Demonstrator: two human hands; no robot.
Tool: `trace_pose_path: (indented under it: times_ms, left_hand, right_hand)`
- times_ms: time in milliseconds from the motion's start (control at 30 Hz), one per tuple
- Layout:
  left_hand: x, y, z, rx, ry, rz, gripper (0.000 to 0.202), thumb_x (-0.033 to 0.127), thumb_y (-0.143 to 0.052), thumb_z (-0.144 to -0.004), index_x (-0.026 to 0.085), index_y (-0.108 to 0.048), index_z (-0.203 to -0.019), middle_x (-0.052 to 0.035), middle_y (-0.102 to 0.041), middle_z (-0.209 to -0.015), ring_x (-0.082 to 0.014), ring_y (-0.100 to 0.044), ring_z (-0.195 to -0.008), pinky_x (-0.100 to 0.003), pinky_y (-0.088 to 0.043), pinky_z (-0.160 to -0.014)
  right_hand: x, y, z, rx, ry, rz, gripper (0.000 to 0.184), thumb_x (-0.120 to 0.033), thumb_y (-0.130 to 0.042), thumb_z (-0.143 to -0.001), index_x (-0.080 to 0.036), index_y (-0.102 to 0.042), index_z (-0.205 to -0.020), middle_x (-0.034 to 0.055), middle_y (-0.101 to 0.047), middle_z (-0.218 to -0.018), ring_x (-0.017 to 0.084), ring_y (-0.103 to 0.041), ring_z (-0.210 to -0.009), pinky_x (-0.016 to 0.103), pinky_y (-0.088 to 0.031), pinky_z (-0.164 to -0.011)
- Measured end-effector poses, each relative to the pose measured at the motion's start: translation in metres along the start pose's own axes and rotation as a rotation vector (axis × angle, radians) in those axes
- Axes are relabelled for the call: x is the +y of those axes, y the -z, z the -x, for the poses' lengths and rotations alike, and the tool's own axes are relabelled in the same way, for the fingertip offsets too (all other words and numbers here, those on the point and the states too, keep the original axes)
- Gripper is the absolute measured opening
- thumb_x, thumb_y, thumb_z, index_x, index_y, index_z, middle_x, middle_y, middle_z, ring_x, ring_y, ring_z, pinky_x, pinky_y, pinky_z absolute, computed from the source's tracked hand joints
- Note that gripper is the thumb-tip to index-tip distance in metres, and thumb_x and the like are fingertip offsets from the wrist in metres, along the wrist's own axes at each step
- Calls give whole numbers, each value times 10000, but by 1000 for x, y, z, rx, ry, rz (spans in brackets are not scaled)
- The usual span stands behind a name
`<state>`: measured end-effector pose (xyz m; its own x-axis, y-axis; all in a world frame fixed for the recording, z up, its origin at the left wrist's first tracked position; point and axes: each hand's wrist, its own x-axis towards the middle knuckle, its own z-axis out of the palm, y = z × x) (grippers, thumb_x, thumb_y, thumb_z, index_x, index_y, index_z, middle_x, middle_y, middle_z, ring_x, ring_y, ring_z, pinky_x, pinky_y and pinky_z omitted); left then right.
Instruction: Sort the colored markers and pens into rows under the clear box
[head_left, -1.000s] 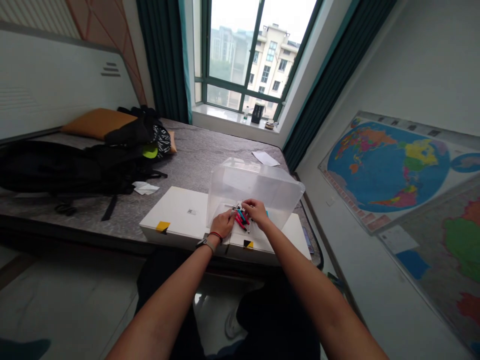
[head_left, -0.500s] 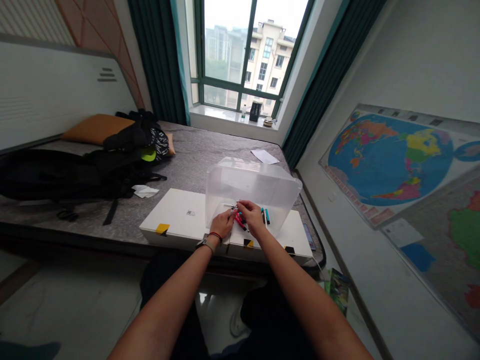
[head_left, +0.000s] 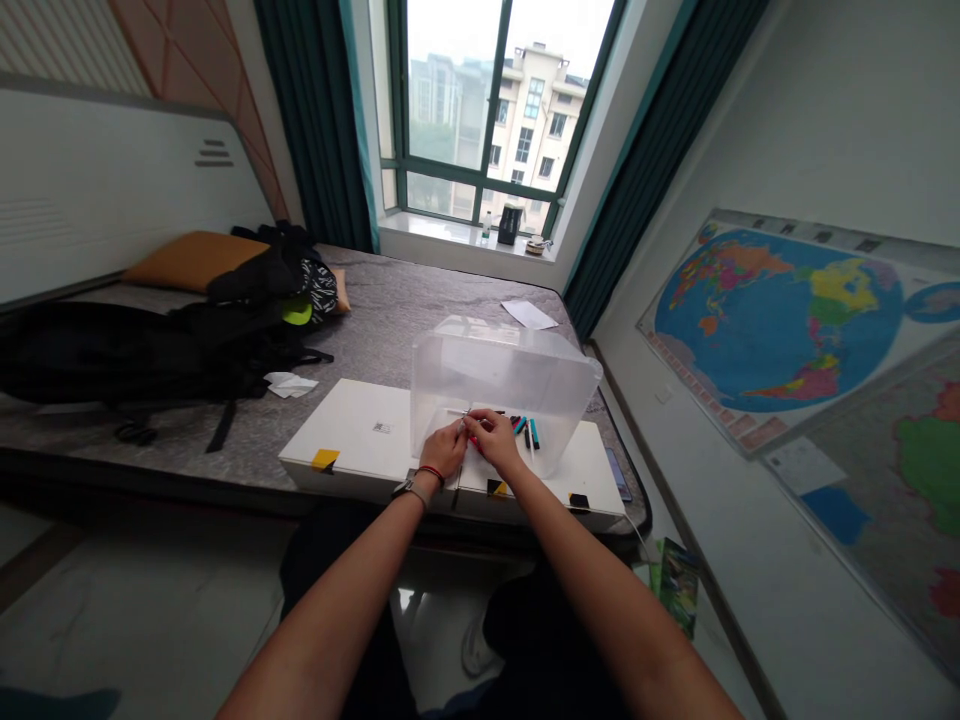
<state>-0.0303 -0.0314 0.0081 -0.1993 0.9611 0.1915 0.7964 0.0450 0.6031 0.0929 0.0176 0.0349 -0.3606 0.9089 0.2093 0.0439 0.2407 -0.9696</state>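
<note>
My left hand [head_left: 445, 449] and my right hand [head_left: 490, 437] meet at the front of a clear plastic bin [head_left: 504, 378] that lies tipped on a white board [head_left: 360, 432] on the bed. Both hands are closed in a pinch on a small thin pen-like item between them, too small to name. Several red, teal and dark pens [head_left: 524, 428] lie on the board just right of my right hand, inside the bin's mouth. A watch and a red band are on my left wrist.
A black backpack [head_left: 135, 345] and dark clothes lie on the grey mattress [head_left: 390, 310] to the left, with an orange pillow [head_left: 187, 257] behind. White paper scraps [head_left: 529, 314] lie further back. A world map [head_left: 780, 320] covers the right wall. My knees are below the bed edge.
My right hand has drawn left toward my left hand, uncovering more pens to its right. The view shifted slightly; the bin and board stayed put.
</note>
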Motion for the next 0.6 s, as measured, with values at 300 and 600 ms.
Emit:
trace_pose_path:
  times_ms: [300, 600]
  left_hand:
    - [3, 3, 3, 12, -16, 70, 448, 504, -266, -979, 245, -627, -927, -37, -685, -790, -187, -638, -767, -264, -387, -673]
    - [1, 1, 2, 22, -4, 67, 442, 496, -276, -978, 241, -625, -886, -32, -679, -762, -184, -632, -742, -265, -384, -660]
  right_hand:
    - [-25, 36, 9, 154, 66, 442, 305, -346, -502, -889, -168, -649, -1089, 65, -699, -969, 155, -628, -771, 266, -487, -766]
    - [-21, 64, 10, -246, -116, 959, 80, -234, -646, -810, -183, -702, -834, 58, -710, -865, 188, -632, -833, 250, -425, -761]
